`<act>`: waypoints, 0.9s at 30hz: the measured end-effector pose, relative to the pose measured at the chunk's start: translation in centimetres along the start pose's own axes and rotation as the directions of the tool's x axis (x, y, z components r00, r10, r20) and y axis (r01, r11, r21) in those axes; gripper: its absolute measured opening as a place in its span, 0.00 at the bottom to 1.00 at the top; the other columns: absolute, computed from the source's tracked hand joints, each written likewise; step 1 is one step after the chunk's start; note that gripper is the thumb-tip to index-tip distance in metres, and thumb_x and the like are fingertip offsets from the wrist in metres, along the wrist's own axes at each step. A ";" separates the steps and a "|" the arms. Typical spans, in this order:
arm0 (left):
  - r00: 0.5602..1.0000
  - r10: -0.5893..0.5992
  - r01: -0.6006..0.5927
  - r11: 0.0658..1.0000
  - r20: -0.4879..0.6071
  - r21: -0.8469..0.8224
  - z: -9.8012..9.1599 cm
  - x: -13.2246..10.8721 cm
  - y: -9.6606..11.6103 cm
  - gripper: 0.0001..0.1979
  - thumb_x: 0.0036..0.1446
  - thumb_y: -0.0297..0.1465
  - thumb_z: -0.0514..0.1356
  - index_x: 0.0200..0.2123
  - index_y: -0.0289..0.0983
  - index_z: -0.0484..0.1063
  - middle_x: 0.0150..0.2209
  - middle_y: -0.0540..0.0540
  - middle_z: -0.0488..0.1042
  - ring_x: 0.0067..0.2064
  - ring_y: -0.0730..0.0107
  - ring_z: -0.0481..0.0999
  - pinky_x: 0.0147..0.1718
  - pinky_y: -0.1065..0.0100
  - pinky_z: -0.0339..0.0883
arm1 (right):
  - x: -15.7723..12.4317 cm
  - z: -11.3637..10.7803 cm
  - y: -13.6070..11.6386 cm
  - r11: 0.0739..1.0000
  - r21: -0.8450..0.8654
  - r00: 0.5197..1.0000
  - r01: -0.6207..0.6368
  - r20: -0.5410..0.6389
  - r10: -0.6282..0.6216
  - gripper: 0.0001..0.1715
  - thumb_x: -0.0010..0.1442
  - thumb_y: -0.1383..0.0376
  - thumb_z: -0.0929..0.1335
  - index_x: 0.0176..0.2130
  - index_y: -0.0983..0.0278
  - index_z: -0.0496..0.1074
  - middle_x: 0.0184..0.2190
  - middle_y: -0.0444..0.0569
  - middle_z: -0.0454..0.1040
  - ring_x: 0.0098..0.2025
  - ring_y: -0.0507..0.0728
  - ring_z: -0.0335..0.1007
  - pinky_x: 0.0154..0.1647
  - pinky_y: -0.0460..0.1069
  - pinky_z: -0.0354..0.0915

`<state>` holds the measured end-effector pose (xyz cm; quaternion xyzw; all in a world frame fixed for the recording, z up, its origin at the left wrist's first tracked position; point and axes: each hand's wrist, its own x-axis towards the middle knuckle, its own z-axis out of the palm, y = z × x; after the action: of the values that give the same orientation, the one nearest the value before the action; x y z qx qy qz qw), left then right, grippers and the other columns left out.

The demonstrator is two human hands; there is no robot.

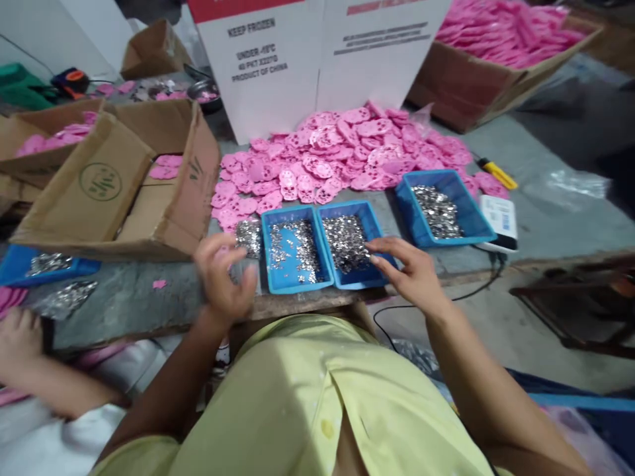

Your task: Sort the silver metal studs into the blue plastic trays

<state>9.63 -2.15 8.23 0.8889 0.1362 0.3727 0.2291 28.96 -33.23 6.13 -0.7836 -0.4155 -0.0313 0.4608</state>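
My left hand (224,276) is raised over the table's front edge, left of the blue trays. Its fingers are bent, with the thumb apart and no object visible between them; motion blurs it. Beside it is a clear bag of small metal pieces (249,238). My right hand (414,272) reaches over the right rim of a blue tray (358,284) heaped with small shiny metal pieces (344,239). Its thumb and index fingertips come close together there; anything between them is too small to make out. An adjoining blue tray (300,289) has metal pieces scattered over its bottom.
Pink flat plastic pieces (347,149) are piled behind the trays, against a white carton (278,86). Another blue tray (479,231), a white device (500,221) and a yellow-handled cutter (499,174) lie right. An open cardboard box (183,218) and another person's arm (54,383) are left.
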 end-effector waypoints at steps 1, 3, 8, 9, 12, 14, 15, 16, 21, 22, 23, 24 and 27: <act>0.998 -0.047 0.043 0.995 0.049 0.089 0.6 0.0 -0.8 0.21 0.61 0.37 0.61 0.56 0.39 0.71 0.59 0.34 0.70 0.63 0.47 0.68 0.65 0.42 0.59 | -0.4 0.0 -0.2 1.000 -0.011 0.999 0.029 0.046 -0.028 0.10 0.71 0.58 0.69 0.48 0.58 0.79 0.44 0.51 0.81 0.47 0.62 0.79 0.50 0.57 0.75; 0.962 -0.203 0.143 0.944 0.183 0.297 1.6 0.0 -1.9 0.27 0.61 0.35 0.60 0.62 0.34 0.67 0.65 0.28 0.66 0.68 0.40 0.63 0.67 0.38 0.54 | -0.8 0.3 -0.9 0.993 -0.029 0.985 0.112 0.133 -0.107 0.11 0.71 0.59 0.69 0.51 0.57 0.78 0.46 0.51 0.80 0.47 0.62 0.79 0.49 0.57 0.75; 0.857 -0.403 0.197 0.832 0.322 0.518 3.3 0.4 -2.4 0.35 0.63 0.40 0.61 0.69 0.31 0.60 0.69 0.26 0.64 0.71 0.34 0.59 0.66 0.34 0.51 | -0.2 2.7 -3.9 0.938 -0.107 0.902 0.330 0.328 -0.280 0.21 0.70 0.57 0.69 0.60 0.59 0.74 0.57 0.59 0.74 0.56 0.67 0.72 0.54 0.64 0.73; 0.856 -0.405 0.197 0.830 0.321 0.522 3.5 0.6 -2.2 0.35 0.63 0.41 0.62 0.69 0.32 0.61 0.68 0.26 0.66 0.70 0.34 0.60 0.65 0.34 0.52 | 0.0 3.5 -4.3 0.921 -0.138 0.879 0.364 0.377 -0.291 0.21 0.70 0.58 0.70 0.60 0.61 0.75 0.59 0.60 0.73 0.57 0.68 0.71 0.55 0.65 0.72; 0.856 -0.416 0.215 0.826 0.306 0.521 3.7 1.2 -1.8 0.33 0.62 0.39 0.63 0.67 0.34 0.64 0.64 0.27 0.70 0.67 0.36 0.64 0.64 0.36 0.54 | 0.4 5.4 -4.5 0.865 -0.254 0.838 0.432 0.467 -0.282 0.13 0.67 0.62 0.72 0.51 0.64 0.79 0.60 0.61 0.73 0.59 0.70 0.69 0.56 0.65 0.71; 0.856 -0.422 0.225 0.825 0.299 0.519 3.8 1.4 -1.7 0.33 0.61 0.38 0.65 0.66 0.34 0.65 0.63 0.28 0.71 0.65 0.37 0.66 0.63 0.38 0.56 | 0.5 6.0 -4.2 0.829 -0.326 0.841 0.454 0.464 -0.278 0.05 0.67 0.65 0.72 0.41 0.63 0.80 0.59 0.59 0.74 0.59 0.69 0.68 0.56 0.64 0.71; 0.857 -0.424 0.231 0.824 0.293 0.517 3.9 1.5 -1.7 0.34 0.60 0.38 0.66 0.67 0.34 0.65 0.62 0.29 0.72 0.64 0.37 0.67 0.63 0.39 0.57 | 0.5 6.1 -3.9 0.813 -0.356 0.846 0.461 0.453 -0.282 0.06 0.67 0.65 0.71 0.37 0.63 0.79 0.59 0.58 0.75 0.59 0.69 0.69 0.56 0.63 0.71; 0.858 -0.428 0.240 0.823 0.285 0.516 4.0 1.5 -1.7 0.35 0.59 0.38 0.67 0.67 0.34 0.64 0.61 0.29 0.72 0.63 0.37 0.68 0.62 0.39 0.58 | 0.5 6.1 -3.6 0.798 -0.382 0.852 0.465 0.439 -0.286 0.08 0.68 0.65 0.71 0.35 0.63 0.79 0.58 0.58 0.75 0.59 0.69 0.69 0.55 0.63 0.71; 0.856 -0.463 0.313 0.819 0.231 0.480 4.5 1.3 -1.6 0.40 0.55 0.36 0.70 0.68 0.35 0.62 0.58 0.30 0.72 0.61 0.35 0.69 0.62 0.38 0.58 | 0.4 4.7 -2.3 0.758 -0.447 0.863 0.475 0.403 -0.303 0.10 0.69 0.63 0.71 0.35 0.63 0.78 0.56 0.57 0.77 0.57 0.68 0.69 0.53 0.62 0.70; 0.860 -0.458 0.318 0.826 0.226 0.466 4.6 1.2 -1.6 0.40 0.54 0.35 0.70 0.68 0.36 0.61 0.58 0.30 0.72 0.61 0.34 0.68 0.62 0.38 0.58 | 0.4 4.4 -2.1 0.758 -0.448 0.864 0.475 0.402 -0.303 0.09 0.69 0.63 0.71 0.36 0.63 0.79 0.56 0.56 0.77 0.58 0.68 0.69 0.53 0.62 0.69; 0.866 -0.448 0.316 0.835 0.223 0.451 4.7 1.2 -1.5 0.40 0.54 0.34 0.70 0.68 0.37 0.61 0.57 0.30 0.71 0.62 0.34 0.68 0.63 0.37 0.57 | 0.4 4.0 -1.8 0.758 -0.449 0.865 0.473 0.403 -0.300 0.09 0.69 0.63 0.71 0.36 0.62 0.79 0.56 0.56 0.77 0.58 0.68 0.69 0.53 0.63 0.69; 0.871 -0.437 0.311 0.844 0.223 0.438 4.8 1.1 -1.4 0.40 0.55 0.34 0.70 0.68 0.37 0.61 0.57 0.30 0.71 0.62 0.34 0.68 0.63 0.36 0.57 | 0.4 3.6 -1.5 0.758 -0.452 0.866 0.470 0.403 -0.296 0.08 0.69 0.63 0.71 0.37 0.62 0.79 0.57 0.56 0.77 0.58 0.68 0.69 0.54 0.63 0.68; 0.883 -0.408 0.292 0.864 0.230 0.410 5.0 0.9 -1.4 0.40 0.55 0.32 0.69 0.69 0.37 0.60 0.57 0.30 0.70 0.63 0.35 0.68 0.64 0.37 0.56 | 0.5 2.3 -0.2 0.750 -0.476 0.873 0.460 0.397 -0.284 0.08 0.69 0.63 0.70 0.37 0.61 0.79 0.57 0.54 0.77 0.59 0.67 0.68 0.55 0.62 0.67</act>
<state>13.80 -2.10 4.94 0.9225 0.3261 0.1485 0.1436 28.34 -31.12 5.16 -0.7782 -0.6023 -0.1237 0.1281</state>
